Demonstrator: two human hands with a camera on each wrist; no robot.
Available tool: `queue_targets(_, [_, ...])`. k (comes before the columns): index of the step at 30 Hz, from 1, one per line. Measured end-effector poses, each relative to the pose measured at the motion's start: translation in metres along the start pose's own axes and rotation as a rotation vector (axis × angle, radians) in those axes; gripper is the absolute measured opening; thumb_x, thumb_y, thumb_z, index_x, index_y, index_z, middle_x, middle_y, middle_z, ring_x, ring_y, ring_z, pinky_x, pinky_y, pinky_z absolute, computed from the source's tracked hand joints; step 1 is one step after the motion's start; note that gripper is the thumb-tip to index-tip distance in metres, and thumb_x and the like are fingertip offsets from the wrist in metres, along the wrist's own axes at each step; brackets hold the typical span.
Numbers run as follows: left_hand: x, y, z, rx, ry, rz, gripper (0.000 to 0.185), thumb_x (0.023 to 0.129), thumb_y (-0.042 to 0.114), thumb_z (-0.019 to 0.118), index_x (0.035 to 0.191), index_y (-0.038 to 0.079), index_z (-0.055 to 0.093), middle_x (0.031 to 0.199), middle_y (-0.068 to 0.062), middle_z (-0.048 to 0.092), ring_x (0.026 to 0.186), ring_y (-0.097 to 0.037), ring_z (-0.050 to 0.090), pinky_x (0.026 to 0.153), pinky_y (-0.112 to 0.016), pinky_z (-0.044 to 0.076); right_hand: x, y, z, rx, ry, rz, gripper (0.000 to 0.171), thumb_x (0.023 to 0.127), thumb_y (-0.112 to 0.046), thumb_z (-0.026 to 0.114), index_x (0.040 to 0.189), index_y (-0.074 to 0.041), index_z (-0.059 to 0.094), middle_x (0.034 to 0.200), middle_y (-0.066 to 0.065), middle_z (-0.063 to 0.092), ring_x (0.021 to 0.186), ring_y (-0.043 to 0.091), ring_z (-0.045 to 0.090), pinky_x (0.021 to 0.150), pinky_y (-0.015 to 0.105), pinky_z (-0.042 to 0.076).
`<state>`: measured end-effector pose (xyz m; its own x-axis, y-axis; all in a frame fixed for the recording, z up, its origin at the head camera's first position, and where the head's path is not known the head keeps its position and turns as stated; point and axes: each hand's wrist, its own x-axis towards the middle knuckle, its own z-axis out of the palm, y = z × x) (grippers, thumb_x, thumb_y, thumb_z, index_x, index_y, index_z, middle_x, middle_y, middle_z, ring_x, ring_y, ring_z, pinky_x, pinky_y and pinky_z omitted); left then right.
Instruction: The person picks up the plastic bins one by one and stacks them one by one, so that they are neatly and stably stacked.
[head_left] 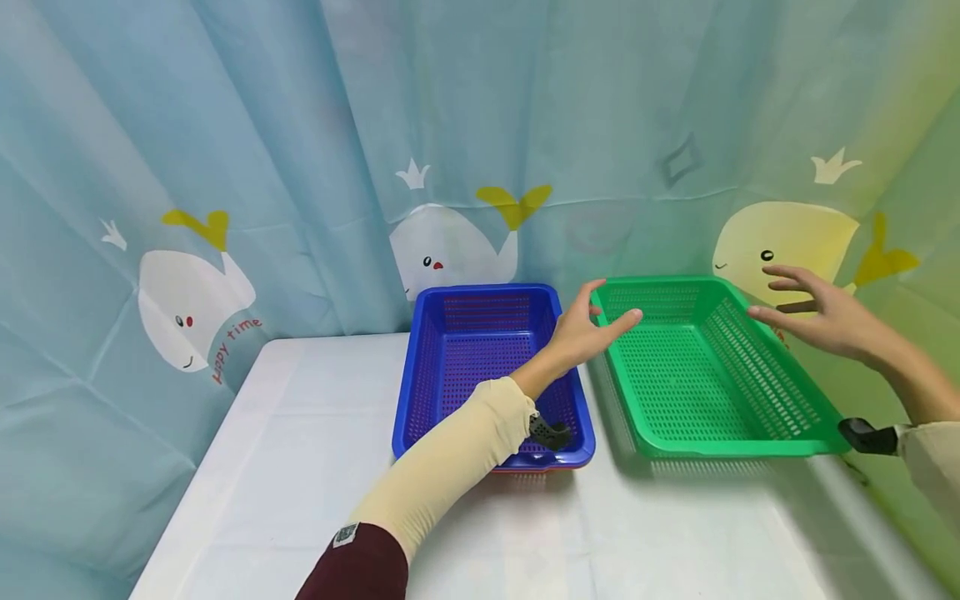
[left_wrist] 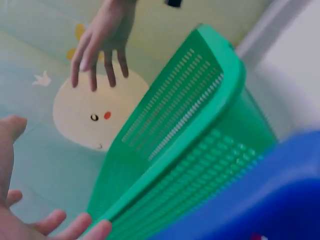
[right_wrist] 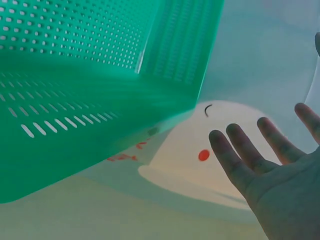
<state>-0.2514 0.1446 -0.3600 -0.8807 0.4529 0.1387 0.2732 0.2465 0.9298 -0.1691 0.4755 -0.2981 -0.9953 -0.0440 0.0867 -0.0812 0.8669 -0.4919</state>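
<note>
I'm reaching both hands toward the green basket (head_left: pixel 712 375) on the desk (head_left: pixel 300 467). My left hand (head_left: pixel 588 329) is hovering, fingers spread, at its near-left corner; my right hand (head_left: pixel 821 312) is hanging open just off its far side, holding nothing. Grasp not yet made, so I judge the handling is only starting. The blue basket (head_left: pixel 487 367) is sitting under my left forearm.

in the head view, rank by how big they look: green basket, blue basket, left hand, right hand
1. green basket
2. blue basket
3. left hand and right hand: they look about alike, so no ranking.
</note>
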Motion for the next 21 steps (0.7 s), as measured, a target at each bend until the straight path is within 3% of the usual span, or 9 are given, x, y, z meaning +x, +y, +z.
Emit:
queue_targets(2, [0.0,0.002,0.006,-0.029,0.026,-0.031,0.07,0.087,0.057,0.065,0.147,0.042,0.032,0.132,-0.001,0.053,0.114,-0.015,0.055,0.079,-0.035,0.052,0.001,0.004,-0.001,0.004,-0.019,0.005,0.077,0.097,-0.037,0.06,0.157,-0.016,0.016,0.145,0.033,0.033,0.118,0.051,0.043,0.081,0.061,0.041])
queue_targets(5, [0.0,0.004,0.014,-0.053,0.074,-0.075,0.071,0.086,0.056,0.067,0.146,0.04,0.034,0.134,-0.003,0.052,0.119,-0.016,0.053,0.082,-0.036,0.052,0.004,0.012,-0.002,0.015,-0.056,0.016,0.077,0.098,-0.038,0.058,0.158,-0.016,0.015,0.147,0.033,0.031,0.122,0.053,0.037,0.083,0.069,0.036])
queue_targets(8, [0.0,0.004,0.022,-0.048,0.115,-0.127,0.072,0.086,0.055,0.068,0.146,0.039,0.034,0.137,-0.005,0.051,0.122,-0.018,0.051,0.085,-0.037,0.052,0.007,0.021,-0.002,0.017,-0.095,0.036,0.077,0.099,-0.04,0.056,0.158,-0.016,0.013,0.148,0.032,0.028,0.122,0.052,0.037,0.083,0.069,0.036])
queue_targets(11, [-0.001,0.005,0.03,-0.023,0.143,-0.175,0.072,0.085,0.055,0.069,0.146,0.038,0.035,0.141,-0.004,0.048,0.127,-0.022,0.049,0.09,-0.04,0.051,0.008,0.03,-0.003,0.048,-0.135,0.05,0.075,0.1,-0.04,0.053,0.158,-0.014,0.011,0.148,0.032,0.027,0.116,0.049,0.048,0.084,0.065,0.042])
queue_targets(13, [-0.001,0.005,0.033,-0.002,0.153,-0.201,0.071,0.085,0.055,0.069,0.146,0.037,0.036,0.143,-0.004,0.047,0.128,-0.024,0.048,0.091,-0.041,0.05,0.009,0.037,-0.003,0.076,-0.159,0.069,0.073,0.101,-0.04,0.052,0.157,-0.015,0.012,0.148,0.028,0.028,0.108,0.037,0.059,0.084,0.057,0.049])
queue_targets(17, [0.0,0.004,0.035,-0.016,0.134,-0.258,0.071,0.085,0.051,0.071,0.145,0.038,0.036,0.145,-0.005,0.043,0.115,-0.024,0.055,0.074,-0.037,0.056,0.01,0.05,-0.004,0.168,-0.212,0.1,0.067,0.103,-0.039,0.049,0.156,-0.016,0.016,0.143,0.015,0.036,0.1,0.011,0.064,0.082,0.041,0.055])
queue_targets(19, [0.002,0.003,0.033,-0.058,0.098,-0.279,0.071,0.086,0.045,0.073,0.146,0.037,0.036,0.146,-0.008,0.042,0.104,-0.024,0.061,0.063,-0.035,0.057,0.011,0.058,-0.004,0.204,-0.24,0.1,0.064,0.104,-0.036,0.047,0.155,-0.014,0.017,0.139,0.005,0.04,0.104,0.014,0.063,0.083,0.042,0.055])
queue_targets(21, [0.005,0.002,0.03,-0.117,0.045,-0.298,0.072,0.086,0.036,0.075,0.146,0.035,0.036,0.145,-0.013,0.041,0.094,-0.027,0.066,0.059,-0.037,0.059,0.011,0.066,-0.003,0.229,-0.274,0.098,0.062,0.105,-0.034,0.045,0.154,-0.01,0.016,0.138,0.003,0.041,0.112,0.027,0.06,0.085,0.043,0.055])
